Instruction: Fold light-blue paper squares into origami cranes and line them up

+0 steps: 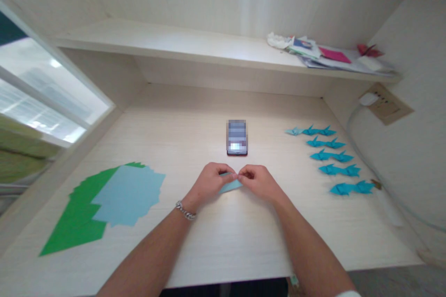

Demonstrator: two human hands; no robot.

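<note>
A folded piece of light blue paper [231,185] is pinched between both hands at the middle of the desk, partly covered by the fingers. My left hand [211,181] grips its left side, thumb along the upper edge; a chain bracelet is on that wrist. At the right end, my right hand [259,181] pinches the paper with thumb and forefinger, close to the left fingertips. Just beyond the hands lies a phone [237,138] with its screen lit and blurred.
Fanned light blue sheets [128,195] overlap green sheets [75,222] at left. Several rows of folded blue paper cranes [332,156] stand at right. A cable [362,158] runs from a wall socket [390,104]. Papers [334,54] lie on the shelf [167,44] above.
</note>
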